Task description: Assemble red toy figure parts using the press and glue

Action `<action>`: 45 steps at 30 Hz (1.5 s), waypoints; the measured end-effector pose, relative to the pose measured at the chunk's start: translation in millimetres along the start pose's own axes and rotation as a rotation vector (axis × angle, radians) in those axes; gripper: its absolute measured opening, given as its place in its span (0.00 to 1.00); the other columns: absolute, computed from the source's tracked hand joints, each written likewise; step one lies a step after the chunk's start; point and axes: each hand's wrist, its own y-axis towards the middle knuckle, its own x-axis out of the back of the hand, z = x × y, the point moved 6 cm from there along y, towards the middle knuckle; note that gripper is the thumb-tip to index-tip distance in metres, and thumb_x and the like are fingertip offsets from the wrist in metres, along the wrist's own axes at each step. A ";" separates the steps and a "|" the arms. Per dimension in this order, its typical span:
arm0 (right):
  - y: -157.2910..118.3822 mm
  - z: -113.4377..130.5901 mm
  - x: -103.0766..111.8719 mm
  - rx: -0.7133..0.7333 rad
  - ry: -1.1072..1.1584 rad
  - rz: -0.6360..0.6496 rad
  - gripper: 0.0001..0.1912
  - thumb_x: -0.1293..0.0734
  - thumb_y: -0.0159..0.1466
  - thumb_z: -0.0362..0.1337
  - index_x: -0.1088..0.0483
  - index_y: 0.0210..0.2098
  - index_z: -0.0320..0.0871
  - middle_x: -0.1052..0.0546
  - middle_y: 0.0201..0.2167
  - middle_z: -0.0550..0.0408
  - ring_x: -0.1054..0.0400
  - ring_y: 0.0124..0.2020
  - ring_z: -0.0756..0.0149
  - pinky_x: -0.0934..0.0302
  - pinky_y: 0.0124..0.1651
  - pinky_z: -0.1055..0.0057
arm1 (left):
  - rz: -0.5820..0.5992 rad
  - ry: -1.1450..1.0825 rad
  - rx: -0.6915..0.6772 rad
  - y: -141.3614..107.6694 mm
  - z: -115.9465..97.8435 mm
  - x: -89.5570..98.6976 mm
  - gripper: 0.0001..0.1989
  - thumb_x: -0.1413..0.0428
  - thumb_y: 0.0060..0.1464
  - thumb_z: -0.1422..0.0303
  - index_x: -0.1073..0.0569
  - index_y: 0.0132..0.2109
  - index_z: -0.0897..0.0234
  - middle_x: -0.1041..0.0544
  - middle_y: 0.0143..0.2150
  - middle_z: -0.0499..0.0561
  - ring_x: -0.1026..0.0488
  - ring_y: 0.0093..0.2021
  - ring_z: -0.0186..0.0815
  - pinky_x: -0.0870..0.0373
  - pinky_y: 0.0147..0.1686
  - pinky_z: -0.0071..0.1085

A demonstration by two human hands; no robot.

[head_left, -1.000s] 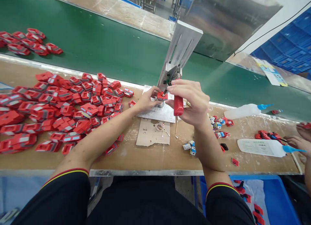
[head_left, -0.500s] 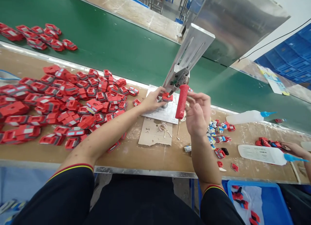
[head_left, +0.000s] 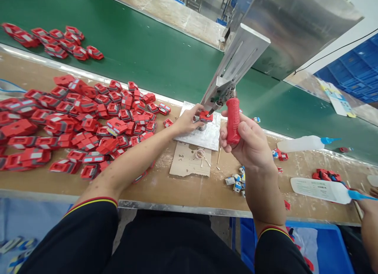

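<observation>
My left hand (head_left: 189, 121) pinches a small red toy car part (head_left: 206, 116) on the post of a metal hand press, under its pressing tip. Around the press's red ribbed lever handle (head_left: 233, 120) my right hand (head_left: 251, 142) is closed, with fingers curled behind it and the thumb on its right side. The handle hangs down in front of the upright metal arm (head_left: 240, 65). Beneath is a silvery base plate (head_left: 196, 134), and a torn piece of cardboard (head_left: 189, 161) with a rubber band and cotton swabs lies in front of it.
A large heap of red car parts (head_left: 88, 126) covers the bench to the left. Others lie on the green conveyor belt (head_left: 147, 49). At right are small blue-and-white parts (head_left: 236, 183), two white squeeze bottles (head_left: 320, 189), a blue bin (head_left: 333, 242) and another person's hand (head_left: 369, 203).
My right hand has gone from open fingers beside the lever to a grip around its handle. My left hand still holds the red part in place. The view has shifted slightly.
</observation>
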 end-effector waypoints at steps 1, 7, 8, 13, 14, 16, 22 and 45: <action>0.4 -1.8 0.9 0.002 -0.008 0.006 0.30 0.21 0.59 0.61 0.28 0.52 0.53 0.26 0.30 0.60 0.28 0.27 0.67 0.35 0.25 0.68 | 0.001 0.000 0.001 0.1 -0.1 -0.1 0.22 0.38 0.56 0.71 0.34 0.56 0.57 0.15 0.53 0.54 0.16 0.54 0.43 0.22 0.53 0.39; 4.4 -19.7 7.5 -0.060 -0.023 0.000 0.37 0.18 0.55 0.58 0.30 0.56 0.52 0.22 0.30 0.59 0.24 0.29 0.64 0.30 0.27 0.66 | 0.003 -0.001 0.000 -1.3 -1.1 -1.6 0.21 0.38 0.58 0.72 0.33 0.56 0.58 0.15 0.53 0.55 0.16 0.53 0.43 0.22 0.53 0.39; 4.7 -22.1 7.4 -0.068 -0.031 0.002 0.39 0.17 0.53 0.59 0.30 0.56 0.52 0.21 0.30 0.59 0.23 0.29 0.63 0.30 0.28 0.66 | -0.002 0.002 -0.005 -1.9 -1.2 -1.7 0.21 0.38 0.58 0.72 0.33 0.55 0.58 0.15 0.52 0.54 0.16 0.52 0.42 0.22 0.52 0.39; 6.5 -32.2 4.2 -0.067 -0.150 0.023 0.33 0.19 0.57 0.58 0.27 0.52 0.45 0.20 0.31 0.57 0.20 0.30 0.64 0.27 0.30 0.69 | -0.048 0.050 -0.002 -5.6 0.5 -1.5 0.19 0.37 0.59 0.73 0.32 0.54 0.58 0.16 0.48 0.52 0.17 0.44 0.38 0.22 0.44 0.35; 8.7 -36.7 5.0 -0.069 -0.191 0.015 0.31 0.20 0.59 0.58 0.26 0.51 0.44 0.19 0.32 0.56 0.20 0.31 0.65 0.26 0.30 0.70 | -0.052 0.059 -0.006 -5.9 0.6 -1.7 0.18 0.37 0.59 0.73 0.31 0.54 0.58 0.16 0.48 0.52 0.17 0.44 0.37 0.22 0.44 0.34; 16.6 -49.1 9.0 -0.063 -0.267 -0.017 0.29 0.21 0.60 0.58 0.26 0.48 0.44 0.18 0.36 0.54 0.20 0.30 0.67 0.28 0.28 0.71 | -0.056 0.078 -0.019 -6.1 0.8 -1.7 0.17 0.38 0.58 0.76 0.31 0.52 0.59 0.16 0.48 0.52 0.17 0.45 0.37 0.22 0.45 0.34; 44.0 -82.8 26.8 0.048 -0.333 -0.107 0.29 0.24 0.61 0.61 0.27 0.46 0.44 0.17 0.43 0.51 0.25 0.24 0.73 0.30 0.26 0.72 | -0.032 0.134 0.023 -4.8 5.4 -0.9 0.15 0.38 0.57 0.75 0.31 0.50 0.60 0.16 0.49 0.53 0.18 0.45 0.38 0.22 0.46 0.36; 16.3 -81.8 58.4 0.178 -0.396 -0.239 0.28 0.23 0.63 0.58 0.26 0.56 0.50 0.17 0.52 0.47 0.18 0.39 0.62 0.25 0.37 0.65 | 0.030 0.178 0.026 -2.7 -1.9 4.2 0.26 0.40 0.57 0.78 0.28 0.61 0.59 0.16 0.58 0.56 0.19 0.59 0.45 0.23 0.60 0.45</action>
